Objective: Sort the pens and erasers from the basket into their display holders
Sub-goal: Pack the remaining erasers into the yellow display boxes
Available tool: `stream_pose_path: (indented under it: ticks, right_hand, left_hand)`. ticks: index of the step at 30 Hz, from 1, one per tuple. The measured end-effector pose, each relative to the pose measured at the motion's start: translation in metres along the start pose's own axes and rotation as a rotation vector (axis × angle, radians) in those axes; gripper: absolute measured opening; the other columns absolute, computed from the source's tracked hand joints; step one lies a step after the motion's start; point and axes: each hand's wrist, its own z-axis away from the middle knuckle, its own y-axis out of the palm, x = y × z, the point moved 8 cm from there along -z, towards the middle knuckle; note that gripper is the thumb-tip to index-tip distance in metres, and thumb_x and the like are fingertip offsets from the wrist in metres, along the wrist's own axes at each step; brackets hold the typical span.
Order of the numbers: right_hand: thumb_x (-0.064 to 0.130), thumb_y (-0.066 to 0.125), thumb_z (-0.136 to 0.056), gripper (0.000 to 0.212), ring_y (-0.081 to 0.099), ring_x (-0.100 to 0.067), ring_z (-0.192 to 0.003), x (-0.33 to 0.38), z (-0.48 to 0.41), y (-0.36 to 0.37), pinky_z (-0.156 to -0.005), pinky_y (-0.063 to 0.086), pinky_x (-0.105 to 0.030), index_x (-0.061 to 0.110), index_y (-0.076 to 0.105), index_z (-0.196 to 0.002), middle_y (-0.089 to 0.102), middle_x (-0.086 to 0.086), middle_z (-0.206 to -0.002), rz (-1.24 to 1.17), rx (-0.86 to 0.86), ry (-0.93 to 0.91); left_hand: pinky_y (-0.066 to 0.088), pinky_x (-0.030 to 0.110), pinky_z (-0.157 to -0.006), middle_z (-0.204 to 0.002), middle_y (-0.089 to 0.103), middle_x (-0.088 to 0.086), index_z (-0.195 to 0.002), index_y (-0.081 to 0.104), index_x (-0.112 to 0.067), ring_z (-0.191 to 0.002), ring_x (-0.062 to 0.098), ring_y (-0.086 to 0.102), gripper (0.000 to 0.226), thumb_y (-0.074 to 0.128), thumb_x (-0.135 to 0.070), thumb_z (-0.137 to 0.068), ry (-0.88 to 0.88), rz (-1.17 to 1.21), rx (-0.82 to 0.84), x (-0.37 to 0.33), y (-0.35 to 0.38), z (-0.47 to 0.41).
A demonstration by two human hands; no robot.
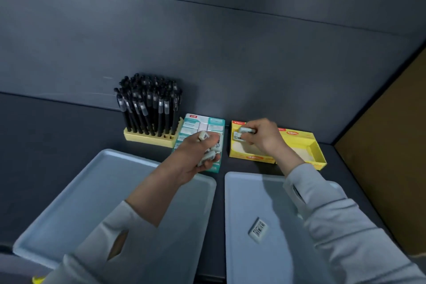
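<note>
Eraser, a small white block in a printed sleeve w/ barcode [258, 229], lies flat and alone on the right-hand pale blue-grey plastic tray [244, 258], nearest the person. Its long axis runs diagonally, near-left to far-right. It's prob. light, firm, a bit rubbery and not fragile. The sleeve looks slick, so a pinch across the two long sides seems best. A matching left-hand tray [92, 182] sits beside it.

Further out, the left hand [196, 157] is curled round a bunch of small white erasers [208, 157] just above the near end of the teal-and-white card eraser box [200, 123]. They point every which way and one pokes up past the fingers. A handful like that could spill, IMO.

The right hand [262, 136] pinches one white eraser [246, 130] at the far-left corner of the open yellow card box [320, 152], long axis approx. left-right. A second eraser [237, 138] sits just under it; can't tell if it's held or already resting in the box.

Farthest back, by the wall, black pens [147, 104] stand upright in a pale yellow slotted holder [143, 138], leaning slightly.
</note>
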Motion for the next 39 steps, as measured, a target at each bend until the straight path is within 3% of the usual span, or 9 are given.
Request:
stream_pose_path:
  ticks: [3,8,13,18,21,24,27,30,39]
  right_hand:
    - [0.013,0.072,-0.084,0.018,0.062,-0.021,-0.090,0.002,-0.003,0.004,-0.082,0.048,-0.029,0.020,0.077,-0.100,0.073,-0.001,-0.092,0.086,-0.042,-0.039]
    - [0.016,0.074,-0.084,0.015,0.063,-0.023,-0.083,0.008,0.001,0.005,-0.075,0.049,-0.029,0.023,0.079,-0.096,0.071,-0.003,-0.089,0.114,-0.171,-0.126]
    - [0.012,0.063,-0.094,0.018,0.059,-0.021,-0.092,0.006,0.003,-0.006,-0.087,0.047,-0.033,0.016,0.076,-0.105,0.063,-0.006,-0.101,0.010,-0.153,-0.100]
    - [0.007,0.067,-0.091,0.011,0.060,-0.011,-0.067,-0.009,0.003,-0.002,-0.058,0.052,-0.022,0.006,0.075,-0.099,0.070,-0.007,-0.087,-0.308,-0.010,0.095]
    - [0.004,0.069,-0.089,0.006,0.061,-0.014,-0.060,-0.013,0.008,0.008,-0.056,0.055,-0.023,0.001,0.073,-0.091,0.068,-0.012,-0.077,-0.392,0.068,0.182]
    - [0.010,0.072,-0.086,0.011,0.069,-0.016,-0.070,-0.017,0.007,0.016,-0.074,0.057,-0.029,0.013,0.074,-0.076,0.073,-0.004,-0.074,-0.183,0.049,0.152]
    - [0.018,0.082,-0.077,0.010,0.068,-0.016,-0.086,-0.012,0.005,0.018,-0.086,0.054,-0.030,0.019,0.074,-0.084,0.073,0.003,-0.088,-0.029,0.070,0.095]
    - [0.022,0.087,-0.072,0.025,0.065,-0.016,-0.087,-0.005,0.004,0.021,-0.078,0.050,-0.026,0.023,0.073,-0.092,0.069,0.004,-0.090,0.107,0.115,0.042]
    - [0.023,0.084,-0.076,0.019,0.061,-0.019,-0.091,0.002,0.003,0.023,-0.072,0.036,-0.021,0.024,0.069,-0.088,0.068,0.002,-0.093,0.223,0.061,-0.042]
  left_hand:
    - [0.038,0.016,-0.040,-0.077,0.057,0.003,-0.104,0.058,-0.014,-0.061,0.011,0.058,0.017,0.062,-0.028,-0.095,0.015,0.013,-0.020,-0.002,-0.004,-0.003]
    - [0.038,0.016,-0.040,-0.080,0.057,0.005,-0.103,0.057,-0.013,-0.062,0.010,0.059,0.017,0.062,-0.027,-0.095,0.038,0.024,-0.030,-0.001,-0.006,-0.006]
    - [0.039,0.015,-0.041,-0.082,0.057,0.007,-0.105,0.058,-0.012,-0.063,0.011,0.058,0.017,0.061,-0.025,-0.095,0.037,0.046,-0.034,0.001,-0.003,-0.007]
    - [0.039,0.015,-0.041,-0.080,0.058,0.007,-0.105,0.060,-0.011,-0.063,0.012,0.059,0.011,0.060,-0.016,-0.095,0.026,0.107,-0.030,0.002,-0.001,-0.003]
    - [0.039,0.016,-0.041,-0.081,0.062,0.010,-0.104,0.061,-0.012,-0.065,0.014,0.060,0.011,0.057,-0.008,-0.095,0.015,0.126,-0.033,0.003,-0.003,-0.002]
    - [0.040,0.016,-0.041,-0.084,0.064,0.012,-0.107,0.061,-0.011,-0.066,0.014,0.061,0.015,0.056,-0.004,-0.094,0.015,0.134,-0.036,0.005,-0.005,-0.002]
    - [0.040,0.016,-0.042,-0.084,0.065,0.011,-0.106,0.060,-0.009,-0.068,0.013,0.062,0.014,0.058,-0.004,-0.094,0.021,0.136,-0.035,0.006,-0.006,0.000]
    - [0.041,0.016,-0.043,-0.086,0.066,0.011,-0.104,0.060,-0.009,-0.071,0.014,0.062,0.012,0.060,-0.004,-0.093,0.024,0.127,-0.044,0.006,-0.006,0.000]
    - [0.042,0.016,-0.043,-0.084,0.070,0.009,-0.107,0.060,-0.009,-0.071,0.013,0.066,0.016,0.062,-0.006,-0.092,0.029,0.100,-0.064,0.007,-0.005,-0.003]
